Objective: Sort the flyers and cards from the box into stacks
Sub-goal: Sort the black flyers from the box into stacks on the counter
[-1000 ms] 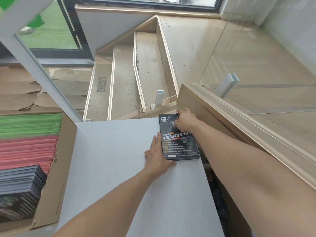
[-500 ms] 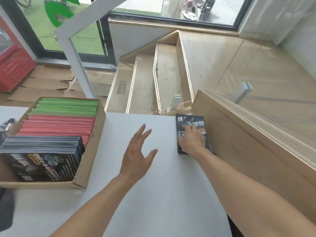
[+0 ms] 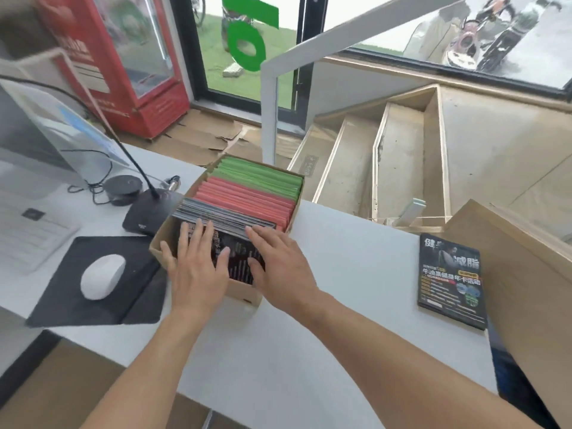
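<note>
A cardboard box (image 3: pixel 240 294) stands on the white desk (image 3: pixel 340 289). It holds upright black flyers (image 3: pixel 238 258) at the near end, then red cards (image 3: pixel 247 201) and green cards (image 3: pixel 263 174) behind. My left hand (image 3: pixel 195 264) lies flat with fingers spread on the front black flyer. My right hand (image 3: pixel 278 267) rests beside it, fingers reaching the flyers' top edge. A stack of black flyers (image 3: pixel 450 278) lies at the desk's right end, away from both hands.
Left of the box are a black microphone base (image 3: pixel 145 218), a round black puck (image 3: pixel 123 188), a white mouse (image 3: pixel 102 275) on a black pad (image 3: pixel 123 292), and a white keyboard (image 3: pixel 28 233). A wooden ledge (image 3: pixel 510 258) borders the desk on the right; stairs descend behind.
Both hands left the stack of black flyers at the right and moved left to the box. The view swung left with them. The stack stays where it was laid.
</note>
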Motion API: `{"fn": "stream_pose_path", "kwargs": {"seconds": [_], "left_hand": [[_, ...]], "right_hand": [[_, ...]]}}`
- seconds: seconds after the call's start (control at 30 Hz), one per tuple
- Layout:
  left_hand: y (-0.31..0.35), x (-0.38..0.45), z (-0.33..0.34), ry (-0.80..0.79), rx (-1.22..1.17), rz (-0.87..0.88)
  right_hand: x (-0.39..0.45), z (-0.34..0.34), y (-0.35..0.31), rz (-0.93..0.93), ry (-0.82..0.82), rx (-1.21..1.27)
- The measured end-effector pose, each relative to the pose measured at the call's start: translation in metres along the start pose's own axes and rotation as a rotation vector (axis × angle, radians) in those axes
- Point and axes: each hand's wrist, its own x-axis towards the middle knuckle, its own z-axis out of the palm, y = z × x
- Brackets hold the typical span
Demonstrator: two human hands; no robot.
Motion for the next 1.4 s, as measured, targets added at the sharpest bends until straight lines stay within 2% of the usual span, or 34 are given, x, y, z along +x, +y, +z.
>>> {"fn": "stream_pose_path", "kwargs": {"seconds": [0.17,0.43,0.93,1.07,1.17,1.23,1.33,1.4], "left_hand": [[-0.019,-0.005,0.004,-0.048,0.09,0.035],[-0.017,-0.009,0.003,-0.036,0.037,0.027],[-0.015,-0.007,0.009,0.012,-0.018,0.018],[-0.014,-0.008,0.009,0.023,-0.038,0.016],[-0.016,-0.009,0.009,0.032,-0.06,0.023],[-0.017,-0.01,0.008,0.035,-0.084,0.028],[-0.019,-0.01,0.008,0.029,-0.117,0.03],[-0.019,-0.011,0.008,0.03,-0.14,0.024]], "right_hand": [[0.017,0.024,-0.019,0.046,-0.1,-0.192],[0.003,0.046,-0.017,0.026,0.018,-0.332],[0.002,0.046,-0.017,0.025,-0.014,-0.48],[0.001,0.039,-0.021,-0.057,0.093,-0.534],[0.005,0.037,-0.028,-0.11,0.202,-0.404],[0.008,0.035,-0.036,-0.076,0.149,-0.311],[0.016,0.028,-0.045,0.069,-0.072,-0.161],[0.02,0.022,-0.049,0.116,-0.165,-0.182]]}}
